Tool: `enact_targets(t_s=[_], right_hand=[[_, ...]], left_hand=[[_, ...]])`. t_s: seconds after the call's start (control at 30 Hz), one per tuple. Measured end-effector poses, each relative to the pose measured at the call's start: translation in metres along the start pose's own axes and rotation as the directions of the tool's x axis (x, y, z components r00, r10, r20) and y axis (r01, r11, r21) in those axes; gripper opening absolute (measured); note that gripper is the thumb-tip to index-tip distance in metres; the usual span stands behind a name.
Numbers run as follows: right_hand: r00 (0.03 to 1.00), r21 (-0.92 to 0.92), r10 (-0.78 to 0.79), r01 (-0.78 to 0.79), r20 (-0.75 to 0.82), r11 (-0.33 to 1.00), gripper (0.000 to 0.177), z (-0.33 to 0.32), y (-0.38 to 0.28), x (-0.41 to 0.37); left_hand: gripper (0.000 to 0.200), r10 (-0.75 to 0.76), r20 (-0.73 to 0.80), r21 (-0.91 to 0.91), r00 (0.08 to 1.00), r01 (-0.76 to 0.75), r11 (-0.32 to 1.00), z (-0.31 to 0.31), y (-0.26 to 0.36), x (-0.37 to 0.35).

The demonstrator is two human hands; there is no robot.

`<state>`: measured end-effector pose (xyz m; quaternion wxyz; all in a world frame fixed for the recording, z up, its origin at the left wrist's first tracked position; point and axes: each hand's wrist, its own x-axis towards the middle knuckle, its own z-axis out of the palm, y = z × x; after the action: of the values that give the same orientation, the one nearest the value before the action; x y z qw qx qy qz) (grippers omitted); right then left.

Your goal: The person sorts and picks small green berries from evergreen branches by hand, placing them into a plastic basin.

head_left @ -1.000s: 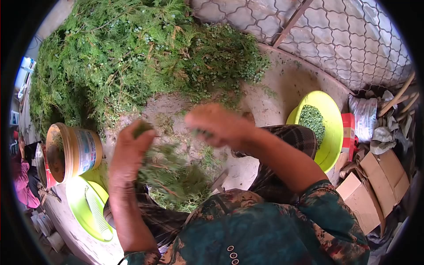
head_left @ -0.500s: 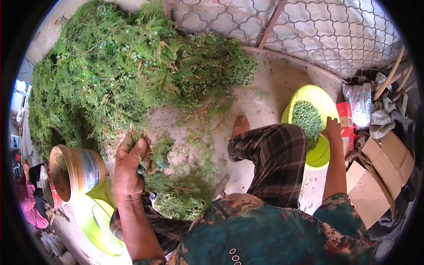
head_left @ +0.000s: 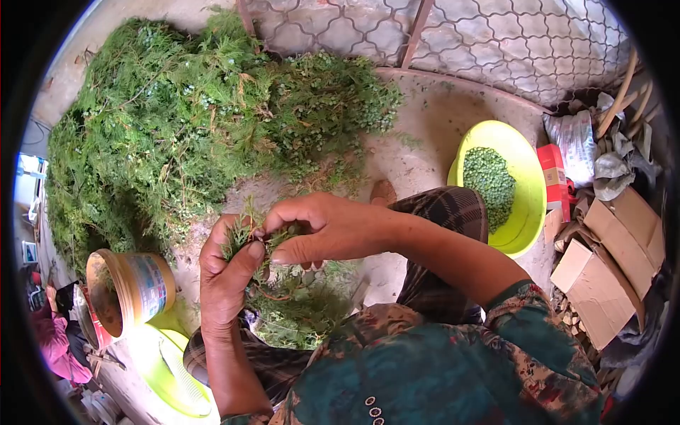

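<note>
My left hand point(head_left: 225, 273) is closed round a small evergreen sprig point(head_left: 244, 230), whose green tips stick up past the thumb. From the right, my right hand point(head_left: 329, 230) meets it, thumb and fingers curled in a pinch at the sprig; just what lies between these fingertips is partly hidden. Below both hands, loose green cuttings point(head_left: 297, 312) lie on the floor between my legs. Beyond my right knee stands a yellow-green basin point(head_left: 528, 219) holding a heap of small round green cones or berries point(head_left: 489, 185).
A large pile of evergreen branches point(head_left: 163, 127) fills the upper left. At left are a tilted tan bucket point(head_left: 152, 283), a bright yellow-green basin point(head_left: 152, 361) and a person in pink point(head_left: 60, 340). Cardboard point(head_left: 595, 283) lies at right; a metal lattice point(head_left: 489, 42) borders the back.
My right hand has left the basin's rim and come across to the sprig in my left hand. The left hand still grips its sprig, now turned slightly inward.
</note>
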<state>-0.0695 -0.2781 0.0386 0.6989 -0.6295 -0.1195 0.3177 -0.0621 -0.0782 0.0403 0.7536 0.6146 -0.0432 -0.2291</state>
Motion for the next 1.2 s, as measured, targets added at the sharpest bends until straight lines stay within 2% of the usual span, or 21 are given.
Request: enact_targets(t_s=[0.03,0.07,0.1,0.17,0.23,0.3,0.43,0.53,0.6,0.63,0.7,0.73,0.8,0.83,0.9,0.93,1.0,1.03,1.13,1.17,1.2], right_hand=[[1.0,0.002,-0.001,0.001,0.003,1.0,0.043,0.0,0.006,0.003],[0.982,-0.192,-0.176,0.16,-0.069,0.968,0.037,-0.002,0.016,0.006],[0.929,-0.387,-0.354,0.289,-0.108,0.876,0.031,-0.002,0.022,0.007],[0.934,-0.452,-0.334,0.245,-0.128,0.858,0.026,0.0,0.021,0.005],[0.937,-0.515,-0.315,0.199,-0.148,0.834,0.022,0.002,0.02,0.004],[0.98,-0.104,-0.112,0.095,-0.165,0.99,0.021,0.006,0.021,0.004],[0.981,0.068,-0.116,0.128,-0.158,0.99,0.02,0.008,0.028,0.006],[0.982,0.088,-0.135,0.147,-0.128,0.985,0.019,-0.002,0.032,0.005],[0.907,0.202,-0.094,0.191,-0.411,0.96,0.016,-0.021,0.039,0.003],[0.906,0.203,-0.093,0.191,-0.413,0.96,0.016,-0.036,0.035,-0.001],[0.842,0.523,-0.105,0.421,-0.528,0.742,0.014,-0.061,0.027,-0.011],[0.844,0.522,-0.104,0.417,-0.526,0.744,0.014,-0.059,0.027,-0.011],[0.96,0.735,-0.071,0.255,-0.273,0.629,0.01,-0.051,0.027,-0.006],[0.961,0.738,-0.075,0.255,-0.268,0.625,0.01,-0.045,0.033,-0.002],[0.983,0.878,0.116,0.074,-0.146,0.474,0.013,-0.029,0.052,0.006],[0.982,0.88,0.119,0.077,-0.149,0.469,0.013,-0.019,0.056,0.009],[0.984,0.821,0.138,0.014,-0.113,0.571,0.021,-0.006,0.058,0.015],[0.984,0.82,0.138,0.014,-0.113,0.572,0.021,-0.005,0.058,0.015],[0.99,0.676,0.109,-0.019,-0.091,0.736,0.033,0.001,0.055,0.017],[0.99,0.677,0.109,-0.019,-0.091,0.735,0.033,0.005,0.053,0.018],[0.995,0.656,0.084,-0.024,-0.06,0.754,0.034,0.01,0.05,0.019]], left_hand=[[0.018,-0.004,-0.019,0.047,1.0,0.005,0.999,-0.001,-0.001,0.001],[0.013,0.074,0.013,0.156,0.997,-0.075,0.985,-0.003,-0.005,0.003],[0.013,0.071,0.011,0.157,0.997,-0.072,0.985,-0.003,-0.005,0.003],[0.004,0.003,0.028,0.361,1.0,-0.013,0.933,0.0,-0.005,0.002],[0.006,-0.013,0.031,0.352,0.999,0.001,0.936,0.001,-0.002,0.002],[0.007,-0.008,0.063,0.401,0.998,-0.018,0.916,-0.002,-0.001,0.003],[0.007,0.021,0.068,0.388,0.997,-0.045,0.92,-0.002,0.0,0.003],[0.006,-0.081,0.034,0.291,0.996,0.068,0.954,-0.007,0.003,0.002],[0.007,-0.099,-0.097,0.362,0.99,0.128,0.923,-0.02,0.005,0.002],[0.012,-0.058,-0.22,0.287,0.974,0.121,0.95,-0.024,0.006,0.001],[0.019,-0.198,-0.3,0.09,0.933,0.234,0.968,-0.028,0.016,-0.001],[0.019,-0.198,-0.302,0.086,0.933,0.234,0.968,-0.028,0.013,0.0],[0.024,-0.289,-0.204,-0.005,0.935,0.294,0.956,-0.031,0.004,0.004],[0.024,-0.287,-0.21,0.0,0.935,0.293,0.956,-0.029,0.002,0.006],[0.021,-0.265,-0.253,-0.099,0.93,0.248,0.964,-0.019,-0.003,0.006],[0.022,-0.259,-0.185,-0.102,0.948,0.243,0.965,-0.022,-0.005,0.008],[0.022,-0.247,-0.173,-0.115,0.953,0.23,0.966,-0.021,-0.007,0.009],[0.021,-0.234,-0.168,-0.124,0.958,0.215,0.969,-0.021,-0.007,0.009],[0.02,-0.29,-0.124,-0.211,0.949,0.261,0.942,-0.028,-0.011,0.012],[0.02,-0.291,-0.124,-0.21,0.949,0.262,0.942,-0.023,-0.012,0.013],[0.02,-0.302,-0.212,-0.217,0.93,0.256,0.942,-0.013,-0.012,0.014]])
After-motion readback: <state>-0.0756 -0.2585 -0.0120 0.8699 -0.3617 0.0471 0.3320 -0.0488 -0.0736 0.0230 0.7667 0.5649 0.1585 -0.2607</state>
